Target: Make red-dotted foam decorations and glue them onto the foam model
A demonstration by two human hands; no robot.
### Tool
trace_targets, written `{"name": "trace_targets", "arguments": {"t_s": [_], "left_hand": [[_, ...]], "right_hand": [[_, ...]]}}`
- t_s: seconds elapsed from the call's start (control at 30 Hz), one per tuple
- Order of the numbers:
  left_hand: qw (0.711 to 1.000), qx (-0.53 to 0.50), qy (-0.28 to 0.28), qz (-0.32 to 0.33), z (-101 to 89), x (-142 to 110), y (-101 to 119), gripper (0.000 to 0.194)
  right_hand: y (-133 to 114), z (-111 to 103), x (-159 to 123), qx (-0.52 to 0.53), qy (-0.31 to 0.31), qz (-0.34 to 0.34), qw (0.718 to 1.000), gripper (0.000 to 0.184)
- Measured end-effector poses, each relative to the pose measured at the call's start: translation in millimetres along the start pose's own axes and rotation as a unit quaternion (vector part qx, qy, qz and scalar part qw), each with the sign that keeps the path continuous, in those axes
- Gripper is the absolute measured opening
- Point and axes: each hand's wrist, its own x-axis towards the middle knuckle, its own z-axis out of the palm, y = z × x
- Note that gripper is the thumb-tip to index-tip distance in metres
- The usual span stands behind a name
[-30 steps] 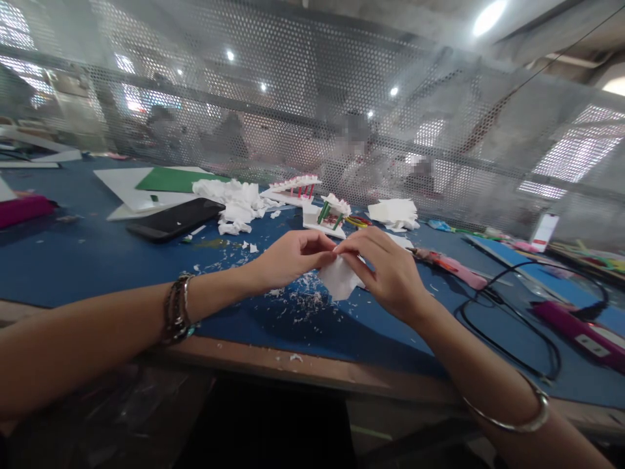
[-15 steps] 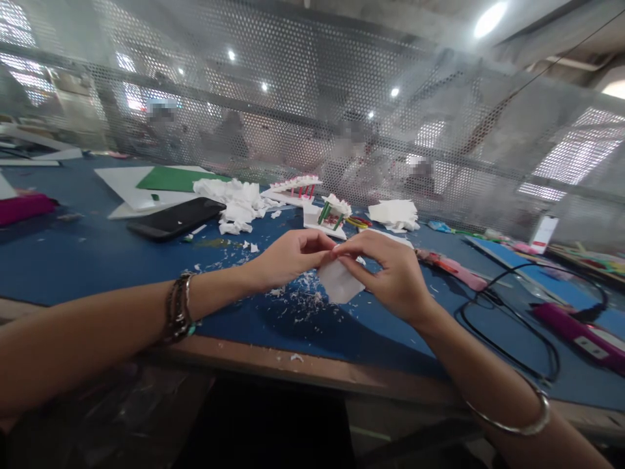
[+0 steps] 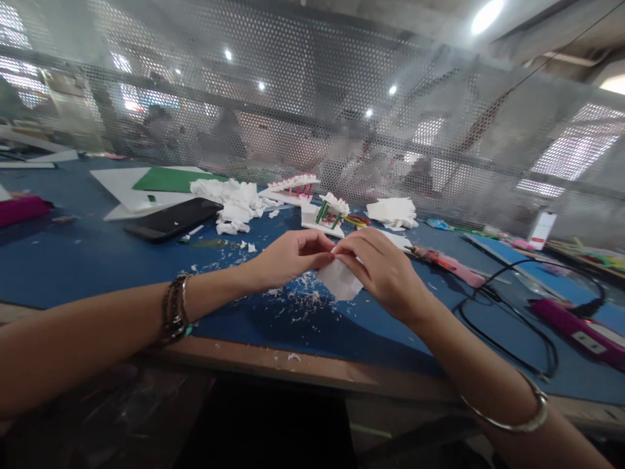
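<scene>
A small piece of thin white paper (image 3: 340, 280) hangs between my hands, above white scraps (image 3: 312, 299) strewn over the blue tabletop. My left hand (image 3: 293, 259) pinches its upper edge between thumb and fingers. My right hand (image 3: 385, 270) is closed on the same edge, its fingertips against those of the left. Just beyond the hands stands a small white model with green posts (image 3: 329, 213). Behind it is another white model on red and pink posts (image 3: 297, 185). The fingertips partly hide the paper's top edge.
Crumpled white tissue (image 3: 232, 198) and a black phone (image 3: 173, 218) lie to the left, by a green sheet (image 3: 170, 179). On the right are a pink-handled glue gun (image 3: 452, 266), a looped black cable (image 3: 508, 355) and a purple power strip (image 3: 576, 332). A perforated metal screen (image 3: 293, 98) stands behind.
My right hand has turned slightly and its fingers have closed in over the paper's top edge. The left hand keeps its pinch. The whole view has shifted a little.
</scene>
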Motion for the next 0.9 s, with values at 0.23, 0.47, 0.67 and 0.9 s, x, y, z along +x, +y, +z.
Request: {"name": "trace_targets", "arguments": {"t_s": [0.23, 0.47, 0.67, 0.9], "left_hand": [[0.995, 0.063, 0.019, 0.071, 0.1, -2.0, -4.7, 0.012], [0.991, 0.082, 0.049, 0.096, 3.9, -5.7, -3.6, 0.013], [0.99, 0.083, 0.039, 0.106, 3.3, -6.0, -6.0, 0.012], [0.993, 0.044, 0.035, 0.104, 5.3, -8.2, -4.0, 0.018]], "right_hand": [[0.8, 1.6, 0.4, 0.039, 0.003, 0.038, 0.999, 0.011], [3.1, 2.2, -2.0, 0.057, 0.022, 0.065, 0.996, 0.012], [2.3, 3.0, -1.3, 0.075, 0.027, 0.084, 0.993, 0.011], [-2.6, 3.1, 0.5, 0.117, 0.066, 0.134, 0.982, 0.011]]}}
